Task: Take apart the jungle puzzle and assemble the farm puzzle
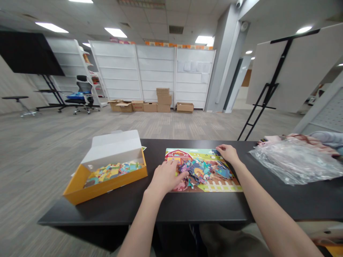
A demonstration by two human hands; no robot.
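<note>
A colourful farm picture sheet (225,186) lies on the black table, with a red barn at its upper left and a white fence along its lower right. Loose jigsaw puzzle pieces (199,169), many of them dark blue, are heaped over its middle. My left hand (166,177) rests on the sheet's left side, fingers stretched out and thumb touching the edge of the heap. At the sheet's upper right corner, my right hand (227,153) has its fingers pinched at a dark blue puzzle piece (215,152), partly hidden by the fingertips.
An open yellow box (112,186) with a white raised lid, holding more puzzle pieces, stands at the table's left. Clear plastic bags (297,162) and folded cloth lie at the right. Beyond the table (209,208) are cardboard boxes (158,103) and white shelving.
</note>
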